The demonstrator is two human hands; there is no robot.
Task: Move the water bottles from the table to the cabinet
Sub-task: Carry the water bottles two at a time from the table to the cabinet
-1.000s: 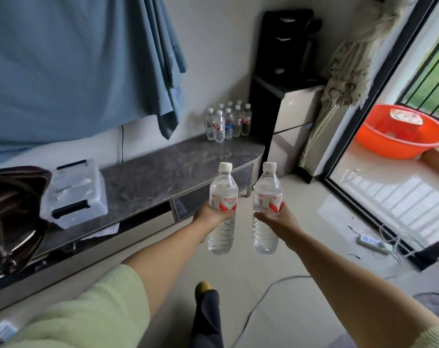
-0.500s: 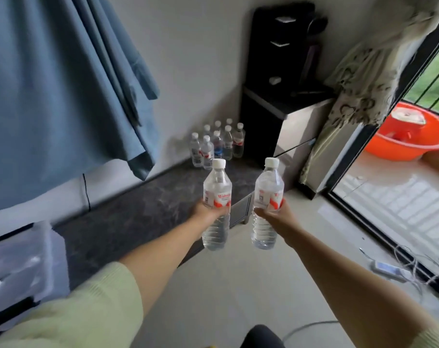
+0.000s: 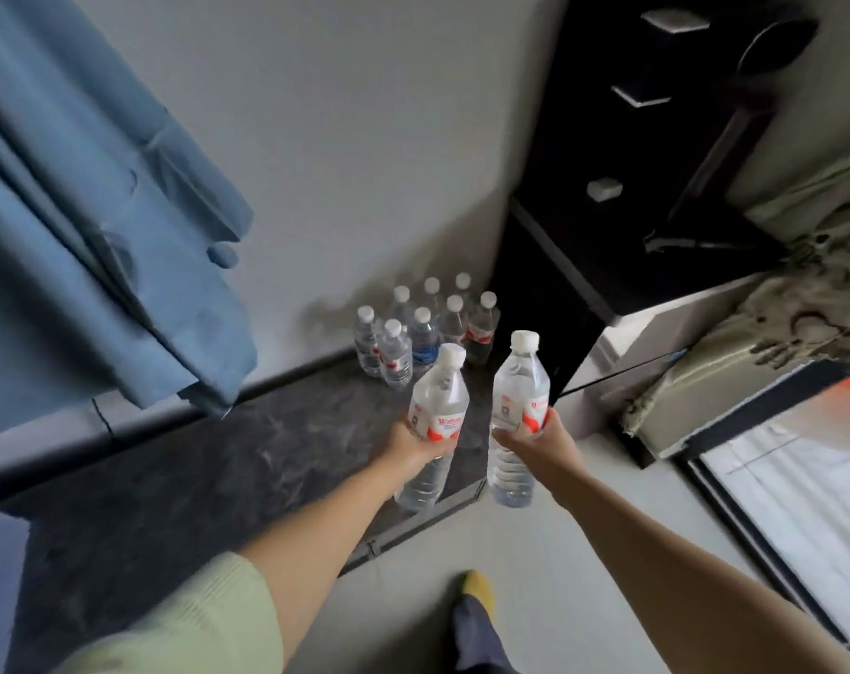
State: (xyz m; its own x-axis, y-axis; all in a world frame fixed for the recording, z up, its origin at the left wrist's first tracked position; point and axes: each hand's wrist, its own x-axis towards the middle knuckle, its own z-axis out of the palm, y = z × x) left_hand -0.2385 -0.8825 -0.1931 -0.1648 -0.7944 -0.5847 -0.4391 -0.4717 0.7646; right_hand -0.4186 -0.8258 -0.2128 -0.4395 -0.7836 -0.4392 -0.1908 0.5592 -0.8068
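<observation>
Over at nine o'clock a blue curtain (image 3: 97, 226) is hanging down the pale wall (image 3: 345, 138), its hem dangling just above the dark marbled cabinet top (image 3: 228, 459) that is running from the lower left toward the corner. At the far end of that top, around twelve o'clock, a cluster of capped bottles (image 3: 425, 333) is standing upright against the wall, one with a blue label in the middle of the group.

The left hand (image 3: 415, 447) is gripping the left bottle (image 3: 435, 420) round its middle, tilted slightly, over the cabinet's edge. Just beside it, the right hand (image 3: 539, 442) is wrapping round the right bottle (image 3: 517, 415), nearly upright, over the pale floor (image 3: 534, 552). The two bottles are near each other but not touching.

At one o'clock a black appliance (image 3: 680, 138) is sitting on a light cupboard (image 3: 656, 342); at three o'clock a patterned cloth (image 3: 777, 323) is draping down beside a dark door frame (image 3: 753, 425).

The whole scene is blurring with motion: label text is barely readable, the fingers behind the bottles are hidden, and the orange thing at the right edge is cut off. A yellow-toed foot (image 3: 476, 583) is peeking in at six o'clock.
</observation>
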